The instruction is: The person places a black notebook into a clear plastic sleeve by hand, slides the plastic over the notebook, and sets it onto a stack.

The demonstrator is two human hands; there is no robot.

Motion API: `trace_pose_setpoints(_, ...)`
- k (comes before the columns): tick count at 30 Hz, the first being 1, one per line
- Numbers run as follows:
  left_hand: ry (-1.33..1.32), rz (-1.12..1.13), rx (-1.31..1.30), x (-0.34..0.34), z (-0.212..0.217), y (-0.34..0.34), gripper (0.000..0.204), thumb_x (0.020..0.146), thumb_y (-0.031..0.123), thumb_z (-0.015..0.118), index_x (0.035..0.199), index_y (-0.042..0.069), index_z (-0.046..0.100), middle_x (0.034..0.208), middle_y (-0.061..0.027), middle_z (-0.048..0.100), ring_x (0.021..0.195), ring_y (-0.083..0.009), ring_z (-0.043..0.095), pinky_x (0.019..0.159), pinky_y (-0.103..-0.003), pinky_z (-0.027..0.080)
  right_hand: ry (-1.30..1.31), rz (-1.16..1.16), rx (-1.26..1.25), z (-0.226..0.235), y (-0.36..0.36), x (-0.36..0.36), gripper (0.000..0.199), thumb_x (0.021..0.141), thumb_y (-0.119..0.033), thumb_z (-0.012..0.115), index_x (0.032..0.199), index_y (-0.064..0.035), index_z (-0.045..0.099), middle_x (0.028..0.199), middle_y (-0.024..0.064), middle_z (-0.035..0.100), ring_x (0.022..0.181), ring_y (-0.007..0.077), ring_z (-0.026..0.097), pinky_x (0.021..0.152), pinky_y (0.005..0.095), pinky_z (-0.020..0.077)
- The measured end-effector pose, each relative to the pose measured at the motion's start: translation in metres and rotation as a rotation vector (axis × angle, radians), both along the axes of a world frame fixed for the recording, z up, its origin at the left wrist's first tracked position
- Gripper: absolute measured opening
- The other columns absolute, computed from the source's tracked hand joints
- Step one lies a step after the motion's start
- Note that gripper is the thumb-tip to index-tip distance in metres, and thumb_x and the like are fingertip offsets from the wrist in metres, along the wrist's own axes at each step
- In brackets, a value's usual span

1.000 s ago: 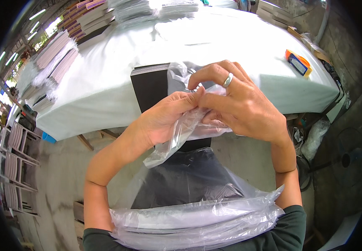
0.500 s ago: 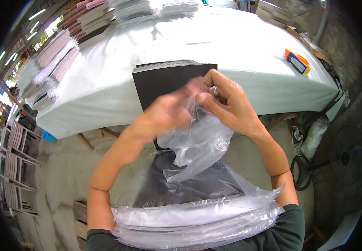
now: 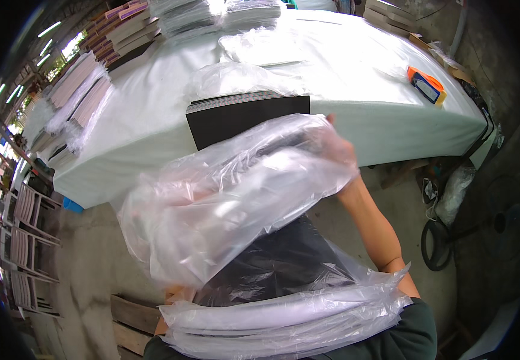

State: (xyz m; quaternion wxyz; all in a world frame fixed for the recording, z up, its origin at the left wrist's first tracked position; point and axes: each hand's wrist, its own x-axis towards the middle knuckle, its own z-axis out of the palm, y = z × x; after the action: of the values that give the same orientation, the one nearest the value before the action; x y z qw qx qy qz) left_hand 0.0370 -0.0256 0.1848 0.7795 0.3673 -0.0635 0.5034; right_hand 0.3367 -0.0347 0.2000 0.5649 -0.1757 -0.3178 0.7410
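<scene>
Clear plastic film forms the bag (image 3: 236, 198), which is held billowed open in the air between the person's chest and the near edge of the tabletop (image 3: 356, 78). It is judged very light, limp and somewhat slippery, easily torn if snagged, and best taken at the mouth edge, one side in each hand. The right hand (image 3: 335, 147) is seen inside or behind the film at the bag's upper right, but whether it is spread or pinching cannot be told; the left hand is hidden under the bag. A black flat stack (image 3: 245, 114) lies at the tabletop's edge just beyond the bag, with more bags (image 3: 284, 318) piled on the lap. White cloth covers the tabletop; book stacks (image 3: 80, 90) line its far and left sides, an orange tool (image 3: 426, 84) lies at the right, and bare concrete floor (image 3: 80, 276) is seen below
</scene>
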Motion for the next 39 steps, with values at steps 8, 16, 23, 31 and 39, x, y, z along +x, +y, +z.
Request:
trace_pose_setpoints(8, 0.119, 0.203, -0.045, -0.004, 0.0, 0.003, 0.028, 0.088, 0.036, 0.053, 0.095, 0.011, 0.044, 0.089, -0.0045, 0.055, 0.081, -0.0169, 0.057, 0.07, -0.037, 0.047, -0.555, 0.403, 0.577, -0.017, 0.014, 0.03, 0.028, 0.074, -0.008, 0.059, 0.099, 0.0037, 0.059, 0.096, 0.0128, 0.062, 0.086, 0.0168, 0.058, 0.075, 0.0336, 0.0482)
trace_pose_setpoints(16, 0.108, 0.346, -0.026, -0.011, 0.014, 0.01, 0.032, 0.09, 0.038, 0.05, 0.105, 0.01, 0.046, 0.095, -0.0064, 0.058, 0.083, -0.0201, 0.059, 0.074, -0.039, 0.047, -1.143, 1.087, 0.821, 0.011, 0.002, -0.004, 0.042, 0.082, -0.038, 0.063, 0.098, 0.001, 0.062, 0.091, 0.0102, 0.066, 0.079, 0.0223, 0.061, 0.068, 0.0332, 0.0488)
trace_pose_setpoints(23, 0.081, 0.408, -0.024, -0.015, 0.015, 0.021, 0.038, 0.091, 0.039, 0.048, 0.114, 0.009, 0.048, 0.1, -0.0082, 0.06, 0.084, -0.023, 0.061, 0.077, -0.041, 0.047, -0.355, 0.543, 0.493, 0.007, -0.004, 0.008, 0.036, 0.083, -0.038, 0.064, 0.089, -0.0027, 0.063, 0.081, 0.002, 0.064, 0.076, 0.0103, 0.059, 0.064, 0.0285, 0.0472)
trace_pose_setpoints(31, 0.329, 0.184, -0.1, -0.015, 0.012, 0.002, 0.045, 0.092, 0.041, 0.045, 0.124, 0.009, 0.05, 0.105, -0.0102, 0.063, 0.086, -0.0262, 0.063, 0.081, -0.043, 0.048, -0.091, 0.208, 0.367, 0.008, 0.003, 0.04, 0.052, 0.074, -0.043, 0.071, 0.098, 0.0012, 0.059, 0.076, 0.0077, 0.059, 0.081, 0.0218, 0.06, 0.074, 0.0346, 0.0495)
trace_pose_setpoints(39, 0.865, 0.731, 0.073, 0.006, -0.019, 0.058, 0.034, 0.093, 0.023, 0.05, 0.11, -0.004, 0.061, 0.098, -0.0074, 0.067, 0.077, -0.0072, 0.058, 0.071, -0.022, 0.046, -1.302, -0.476, 0.379, 0.026, 0.029, 0.026, 0.046, 0.072, -0.003, 0.066, 0.117, -0.003, 0.054, 0.065, 0.0052, 0.047, 0.06, 0.0154, 0.049, 0.056, 0.0289, 0.0395)
